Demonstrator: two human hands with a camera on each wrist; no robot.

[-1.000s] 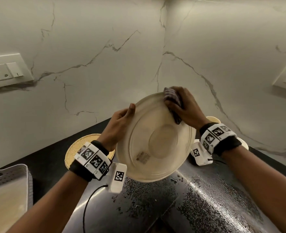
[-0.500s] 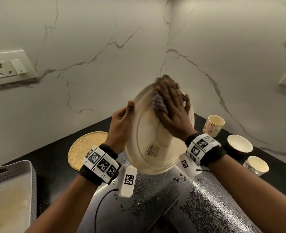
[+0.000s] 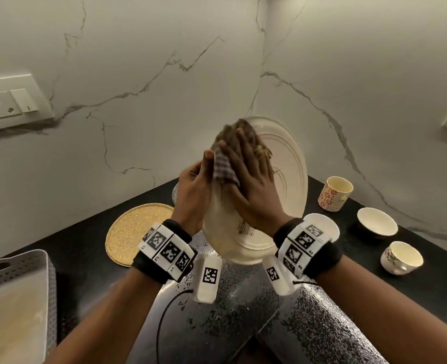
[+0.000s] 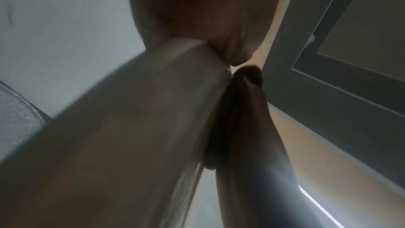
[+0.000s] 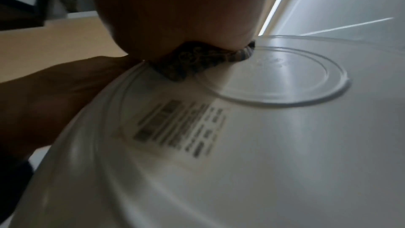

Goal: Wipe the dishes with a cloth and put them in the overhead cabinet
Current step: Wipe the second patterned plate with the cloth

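A cream plate (image 3: 288, 166) is held up on edge over the black counter, its labelled underside (image 5: 263, 145) turned towards me. My left hand (image 3: 196, 185) grips its left rim (image 4: 131, 127), thumb on the near face and fingers hidden behind. My right hand (image 3: 246, 174) lies flat on the underside with straight fingers. It presses a checked cloth (image 3: 223, 169) against the upper left of the plate. In the right wrist view the cloth (image 5: 192, 61) is squeezed between palm and plate.
To the right on the counter are a patterned mug (image 3: 335, 193), a white bowl (image 3: 377, 224) and a floral cup (image 3: 401, 257). A round woven mat (image 3: 135, 229) lies at the left, and a grey perforated basket (image 3: 15, 271) is nearer. A wall socket (image 3: 10, 102) is at the upper left.
The plate has turned more edge-on and risen. My right hand has slid the cloth from the upper right rim across to the upper left, now lying flat. The left grip is unchanged.
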